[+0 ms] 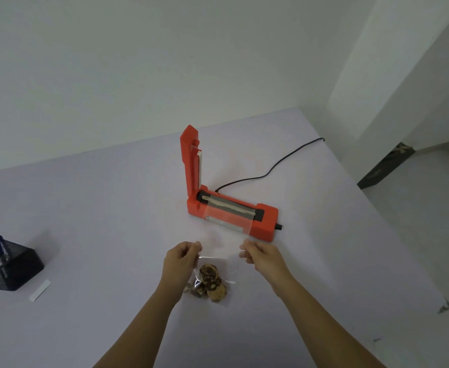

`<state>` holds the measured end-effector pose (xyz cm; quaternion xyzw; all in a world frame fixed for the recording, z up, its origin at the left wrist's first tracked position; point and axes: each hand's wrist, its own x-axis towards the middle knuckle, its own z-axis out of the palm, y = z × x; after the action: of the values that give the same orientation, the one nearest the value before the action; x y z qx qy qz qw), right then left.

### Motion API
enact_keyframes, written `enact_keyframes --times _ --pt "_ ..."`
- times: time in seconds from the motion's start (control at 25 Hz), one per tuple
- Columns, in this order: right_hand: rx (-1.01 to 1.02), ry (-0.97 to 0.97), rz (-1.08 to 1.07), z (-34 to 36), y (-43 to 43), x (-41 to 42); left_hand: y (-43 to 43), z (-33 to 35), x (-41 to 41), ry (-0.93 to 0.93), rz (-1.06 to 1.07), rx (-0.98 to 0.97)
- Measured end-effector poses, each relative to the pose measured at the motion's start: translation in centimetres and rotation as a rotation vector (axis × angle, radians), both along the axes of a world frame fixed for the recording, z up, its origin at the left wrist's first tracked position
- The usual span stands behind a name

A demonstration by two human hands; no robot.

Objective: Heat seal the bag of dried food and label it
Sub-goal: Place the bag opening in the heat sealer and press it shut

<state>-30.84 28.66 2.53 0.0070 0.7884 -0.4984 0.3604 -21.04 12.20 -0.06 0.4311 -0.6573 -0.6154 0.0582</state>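
We pinch the clear bag (219, 251) at both sides, left hand (182, 257) and right hand (260, 254), so its mouth lies flat over the open sealer (231, 211) at frame centre.

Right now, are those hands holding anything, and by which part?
Yes: both hold the clear bag of dried food. The left hand pinches its left edge, the right hand its right edge.

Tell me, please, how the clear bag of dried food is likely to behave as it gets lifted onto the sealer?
The clear bag looks thin and floppy; its film creases between the left hand and the right hand. The dried food bunched at the bottom will probably weigh that end down. The glossy film may be somewhat slippery across the sealer.
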Motion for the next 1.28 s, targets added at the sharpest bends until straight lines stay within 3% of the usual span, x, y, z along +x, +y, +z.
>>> enact_keyframes --times 0.12,0.24,0.32,0.4,0.56,0.72,0.92,1.04,1.28 --pt "0.111 0.492 -0.032 2.5 -0.2 -1.3 0.0 -0.1 0.0 -0.004 0.013 0.024" --pt "-0.094 0.985 -0.030 8.6 -2.8 -4.6 0.1 -0.3 0.2 -0.011 0.015 0.034" --pt "-0.186 1.214 0.108 12.8 -5.4 -6.6 0.2 -0.4 0.3 -0.011 0.018 0.035" --pt "-0.164 1.352 0.376 15.9 -7.9 -7.5 0.2 -0.4 0.5 -0.013 0.021 0.031" --pt "0.075 1.470 0.900 17.0 -10.7 -7.7 0.2 -0.3 0.6 -0.020 0.010 0.015" --pt "0.301 1.427 1.063 15.6 -11.3 -8.2 0.1 -0.3 0.5 -0.018 0.003 0.003" --pt "0.224 1.532 0.940 14.4 -10.0 -8.7 0.0 -0.5 0.2 -0.016 0.000 0.008" --pt "0.315 1.588 0.827 12.9 -8.3 -9.4 -0.1 -0.5 0.2 -0.020 0.001 0.008" --pt "0.497 1.274 0.765 7.1 -3.4 -9.3 -0.1 -0.3 0.3 -0.029 -0.007 0.000"
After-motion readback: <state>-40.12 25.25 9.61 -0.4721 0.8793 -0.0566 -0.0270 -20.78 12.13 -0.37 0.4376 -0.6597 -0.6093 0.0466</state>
